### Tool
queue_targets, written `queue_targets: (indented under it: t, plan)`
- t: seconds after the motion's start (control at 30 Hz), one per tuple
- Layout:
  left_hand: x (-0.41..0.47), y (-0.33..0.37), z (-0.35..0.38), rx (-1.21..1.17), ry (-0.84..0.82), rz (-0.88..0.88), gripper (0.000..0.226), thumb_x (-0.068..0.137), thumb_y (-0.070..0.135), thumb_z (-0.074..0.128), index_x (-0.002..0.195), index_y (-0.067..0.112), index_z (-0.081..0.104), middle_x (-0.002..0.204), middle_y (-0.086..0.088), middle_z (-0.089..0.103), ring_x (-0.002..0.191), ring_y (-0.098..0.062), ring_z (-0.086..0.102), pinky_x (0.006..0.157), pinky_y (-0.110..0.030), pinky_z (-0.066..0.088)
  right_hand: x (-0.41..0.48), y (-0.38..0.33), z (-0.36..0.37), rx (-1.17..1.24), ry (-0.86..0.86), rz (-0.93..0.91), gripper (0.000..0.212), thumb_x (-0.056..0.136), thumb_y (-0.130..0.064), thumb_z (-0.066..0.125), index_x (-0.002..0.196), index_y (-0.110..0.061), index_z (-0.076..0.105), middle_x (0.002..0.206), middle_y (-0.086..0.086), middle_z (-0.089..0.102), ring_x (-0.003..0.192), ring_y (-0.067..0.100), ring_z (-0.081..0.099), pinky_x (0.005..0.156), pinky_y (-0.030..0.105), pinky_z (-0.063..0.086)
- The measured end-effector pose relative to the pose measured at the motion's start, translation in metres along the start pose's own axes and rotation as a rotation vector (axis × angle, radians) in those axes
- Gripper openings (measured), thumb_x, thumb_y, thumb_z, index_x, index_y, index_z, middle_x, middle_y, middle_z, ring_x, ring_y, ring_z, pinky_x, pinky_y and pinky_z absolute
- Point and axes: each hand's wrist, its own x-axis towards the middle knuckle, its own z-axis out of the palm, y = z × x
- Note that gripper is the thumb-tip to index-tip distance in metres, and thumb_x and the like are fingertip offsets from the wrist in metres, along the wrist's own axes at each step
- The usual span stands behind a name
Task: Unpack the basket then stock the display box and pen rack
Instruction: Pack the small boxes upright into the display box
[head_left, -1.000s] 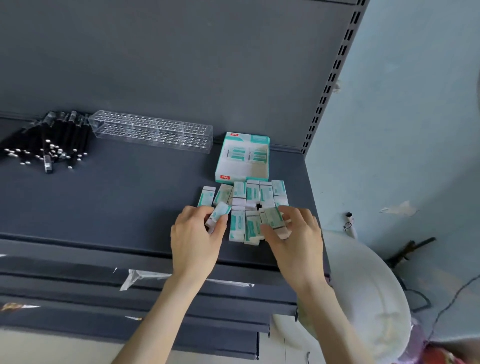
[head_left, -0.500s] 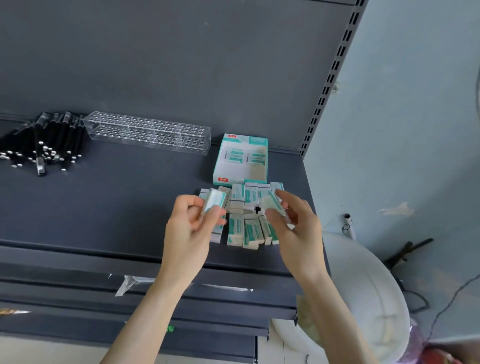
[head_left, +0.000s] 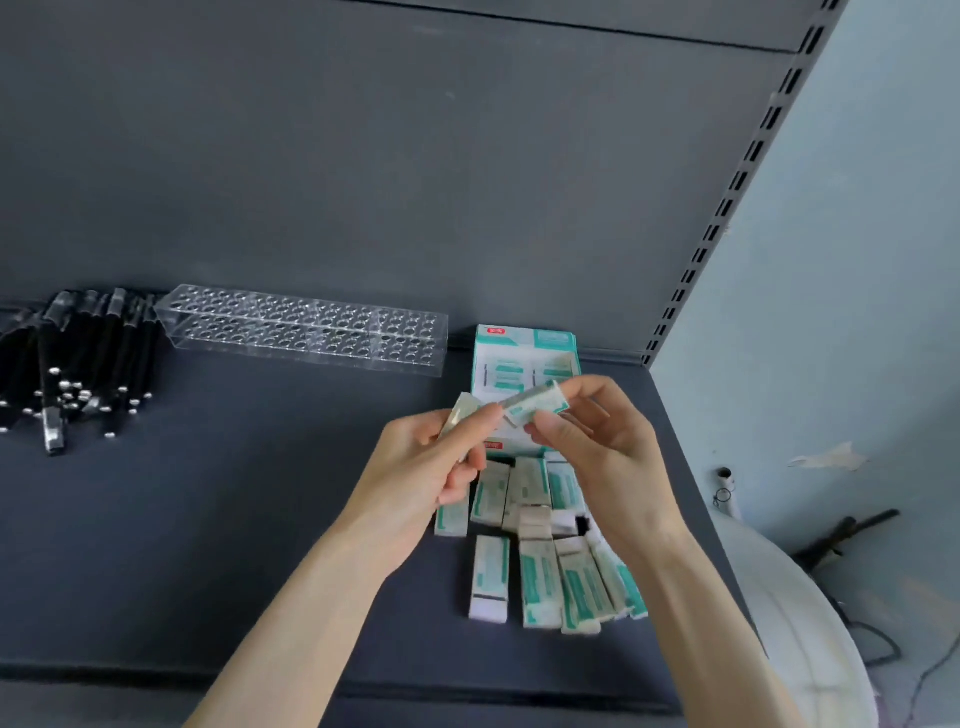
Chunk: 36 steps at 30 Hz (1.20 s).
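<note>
My left hand (head_left: 431, 467) pinches a white-and-teal eraser (head_left: 460, 413) above the shelf. My right hand (head_left: 602, 447) pinches a second eraser (head_left: 540, 402), its end meeting my left fingertips. Both are raised in front of the teal display box (head_left: 524, 353), which lies open at the back of the shelf. Several more erasers (head_left: 540, 566) lie loose on the shelf below my hands. The clear pen rack (head_left: 306, 335) lies on its side to the left of the box. A heap of black pens (head_left: 78, 364) sits at the far left.
The dark grey shelf (head_left: 208, 519) has a back panel and a slotted upright (head_left: 727, 197) at its right end. A white round object (head_left: 795, 623) stands on the floor to the right, below the shelf edge. Cables trail by the pale blue wall.
Both hands lifted from the eraser pile, each with an eraser, and came together in front of the display box. The camera moved closer to the shelf.
</note>
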Motion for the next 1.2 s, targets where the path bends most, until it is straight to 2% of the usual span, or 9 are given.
queue_targets:
  t: [0.13, 0.2, 0.33, 0.47, 0.63, 0.73, 0.87, 1.0, 1.2]
  plan:
    - [0.028, 0.008, -0.016, -0.027, -0.055, -0.07, 0.065, 0.064, 0.043, 0.074, 0.099, -0.011, 0.062, 0.06, 0.0, 0.048, 0.048, -0.009, 0.031, 0.041, -0.017, 0.021, 0.021, 0.004, 0.004, 0.018, -0.009, 0.033, 0.019, 0.077, -0.014, 0.07, 0.09, -0.01, 0.056, 0.104, 0.015, 0.068, 0.089, 0.024, 0.066, 0.084, 0.033, 0.053]
    - [0.04, 0.011, -0.019, -0.027, -0.06, -0.064, 0.056, 0.067, 0.038, 0.074, 0.095, -0.01, 0.064, 0.061, 0.0, 0.046, 0.047, -0.008, 0.03, 0.041, -0.017, 0.021, 0.03, 0.005, 0.003, -0.002, -0.008, 0.04, 0.02, 0.075, -0.015, 0.069, 0.089, -0.008, 0.057, 0.101, 0.012, 0.069, 0.087, 0.022, 0.067, 0.081, 0.028, 0.053]
    - [0.057, 0.012, -0.02, -0.01, -0.06, -0.034, 0.02, 0.069, 0.035, 0.074, 0.064, 0.016, 0.072, 0.063, 0.0, 0.04, 0.05, -0.009, 0.028, 0.046, -0.023, 0.016, 0.042, 0.007, 0.004, -0.074, 0.018, 0.099, 0.02, 0.076, -0.016, 0.069, 0.09, -0.006, 0.06, 0.099, 0.008, 0.071, 0.088, 0.024, 0.069, 0.083, 0.03, 0.054]
    - [0.065, 0.012, -0.024, -0.054, -0.048, -0.042, 0.017, 0.065, 0.033, 0.076, 0.067, 0.016, 0.073, 0.063, 0.001, 0.043, 0.052, -0.008, 0.03, 0.047, -0.023, 0.017, 0.053, 0.007, 0.003, -0.164, 0.007, 0.177, 0.016, 0.079, -0.002, 0.068, 0.093, 0.0, 0.059, 0.097, 0.008, 0.072, 0.087, 0.027, 0.069, 0.084, 0.033, 0.055]
    - [0.071, 0.006, -0.027, -0.006, -0.027, -0.013, 0.027, 0.064, 0.019, 0.083, 0.084, 0.004, 0.071, 0.066, -0.004, 0.039, 0.055, -0.01, 0.029, 0.048, -0.022, 0.018, 0.068, 0.002, -0.004, -0.26, -0.019, 0.273, 0.019, 0.073, -0.015, 0.075, 0.087, -0.007, 0.067, 0.091, 0.01, 0.073, 0.084, 0.023, 0.069, 0.085, 0.029, 0.054]
    - [0.071, -0.002, -0.026, 0.089, 0.047, 0.024, 0.018, 0.075, 0.013, 0.078, 0.087, 0.005, 0.067, 0.058, 0.009, 0.049, 0.05, -0.004, 0.038, 0.045, -0.014, 0.03, 0.074, 0.006, -0.01, -0.475, -0.012, 0.225, 0.016, 0.07, -0.009, 0.079, 0.083, -0.014, 0.071, 0.09, 0.01, 0.072, 0.084, 0.023, 0.067, 0.086, 0.029, 0.054]
    - [0.068, -0.014, -0.027, 0.189, 0.124, 0.097, 0.02, 0.085, 0.014, 0.067, 0.068, 0.018, 0.059, 0.048, 0.017, 0.049, 0.046, 0.001, 0.039, 0.046, -0.012, 0.032, 0.078, 0.017, -0.018, -0.841, -0.009, 0.159, 0.02, 0.068, -0.017, 0.082, 0.081, -0.029, 0.072, 0.089, -0.01, 0.07, 0.081, 0.0, 0.063, 0.079, 0.012, 0.05]
    - [0.067, -0.019, -0.026, 0.301, 0.152, 0.134, 0.025, 0.088, 0.012, 0.064, 0.069, 0.025, 0.056, 0.047, 0.021, 0.054, 0.045, 0.005, 0.05, 0.048, -0.005, 0.035, 0.086, 0.027, -0.015, -0.936, -0.047, 0.055, 0.018, 0.07, -0.007, 0.08, 0.086, -0.012, 0.074, 0.091, -0.006, 0.064, 0.083, 0.013, 0.063, 0.082, 0.024, 0.053]
    - [0.071, -0.022, -0.029, 0.327, 0.148, 0.124, 0.017, 0.088, 0.02, 0.065, 0.073, 0.024, 0.059, 0.047, 0.014, 0.052, 0.043, -0.001, 0.043, 0.046, -0.011, 0.036, 0.088, 0.029, -0.017, -0.891, -0.045, 0.016, 0.015, 0.07, -0.006, 0.08, 0.083, -0.011, 0.074, 0.091, -0.002, 0.063, 0.081, 0.009, 0.061, 0.08, 0.02, 0.052]
